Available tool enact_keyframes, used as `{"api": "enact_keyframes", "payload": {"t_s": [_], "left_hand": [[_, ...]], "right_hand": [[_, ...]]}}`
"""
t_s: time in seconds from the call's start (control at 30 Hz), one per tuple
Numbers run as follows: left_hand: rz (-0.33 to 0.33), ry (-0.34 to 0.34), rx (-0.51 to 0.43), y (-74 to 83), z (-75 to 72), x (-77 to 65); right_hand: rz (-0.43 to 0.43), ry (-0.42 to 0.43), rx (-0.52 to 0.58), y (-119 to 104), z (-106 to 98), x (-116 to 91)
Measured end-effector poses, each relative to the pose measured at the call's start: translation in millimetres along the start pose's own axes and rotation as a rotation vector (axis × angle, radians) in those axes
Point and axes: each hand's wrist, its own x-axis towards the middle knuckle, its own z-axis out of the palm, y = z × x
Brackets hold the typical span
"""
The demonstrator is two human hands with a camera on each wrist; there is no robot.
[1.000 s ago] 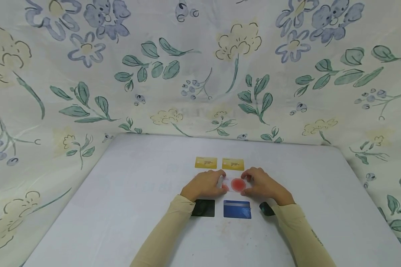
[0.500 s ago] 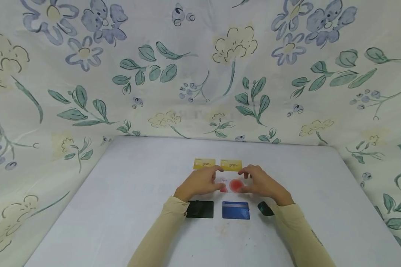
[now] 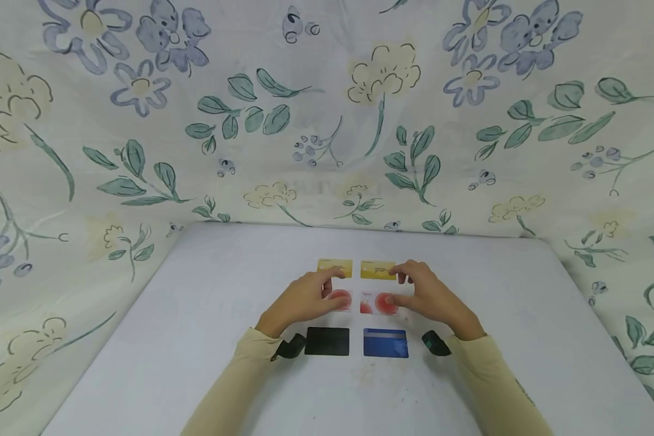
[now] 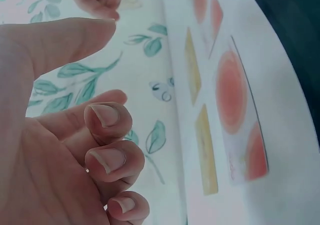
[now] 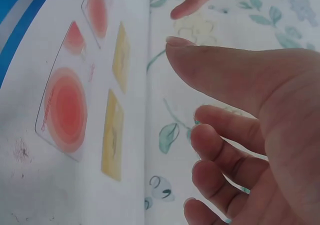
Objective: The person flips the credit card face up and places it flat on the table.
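Observation:
Two white cards with red circles lie side by side in the middle row. My left hand (image 3: 300,298) hovers over the left red-and-white card (image 3: 342,295), covering part of it; its fingers are loosely bent and grip nothing in the left wrist view. Over the right red-and-white card (image 3: 381,303) hangs my right hand (image 3: 436,298), thumb in front of the card's right end. In the right wrist view its relaxed fingers (image 5: 220,170) are apart from every card. The forefingers overlap the left yellow card (image 3: 346,264) and the right yellow card (image 3: 375,269) in the head view.
Closest to the person lie a black card (image 3: 327,341) and a blue card (image 3: 386,343). A dark device (image 3: 291,346) sits at the left wrist, another dark device (image 3: 436,343) at the right. Behind the white table (image 3: 223,266) hangs a floral cloth (image 3: 327,151).
The left hand has moved left, off the gap between the red-and-white cards, uncovering the left one. The right hand has lifted slightly, its fingers away from the right red-and-white card.

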Motion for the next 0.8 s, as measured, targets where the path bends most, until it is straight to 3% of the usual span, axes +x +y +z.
{"api": "enact_keyframes", "payload": {"t_s": [0.37,0.6,0.8], "left_hand": [[-0.079,-0.006,-0.021,-13.2,-5.1,-27.5],[-0.115,-0.006,0.028,-21.3,-2.4,-43.6],[-0.123,-0.013,0.066,-24.9,-2.1,-49.4]], "right_hand": [[-0.098,0.050,0.021,-18,8,-12],[-0.093,0.024,0.058,-28,19,-17],[-0.116,-0.001,0.069,-33,33,-18]]}}
